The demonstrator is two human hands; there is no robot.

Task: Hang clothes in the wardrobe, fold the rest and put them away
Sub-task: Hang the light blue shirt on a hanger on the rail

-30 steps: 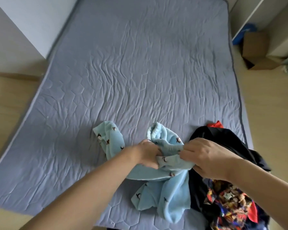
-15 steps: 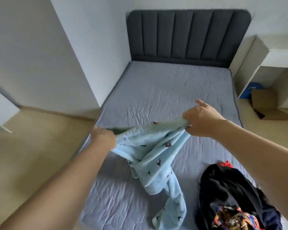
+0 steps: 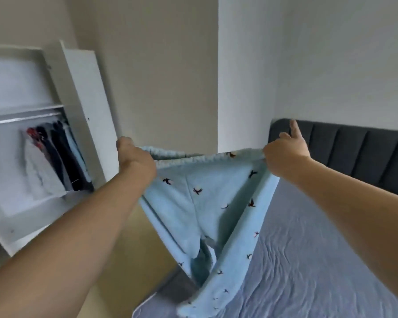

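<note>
A pair of light blue fleece trousers with small dark bird prints (image 3: 207, 212) hangs in the air, stretched by the waistband. My left hand (image 3: 133, 157) grips the waistband's left end and my right hand (image 3: 285, 154) grips its right end, forefinger pointing up. The legs dangle down to the edge of the bed (image 3: 308, 271). An open white wardrobe (image 3: 55, 106) stands at the left, with several dark and pale garments (image 3: 55, 164) hanging from its rail.
The grey-blue quilted bed fills the lower right, with a dark padded headboard (image 3: 354, 152) behind it. A white wall column (image 3: 244, 76) rises beyond the trousers. Wooden floor (image 3: 124, 271) lies between bed and wardrobe.
Both hands have lifted the trousers from the bed and spread the waistband wide and high. My view has swung up and left, bringing the wardrobe in; the dark clothes pile has left the view.
</note>
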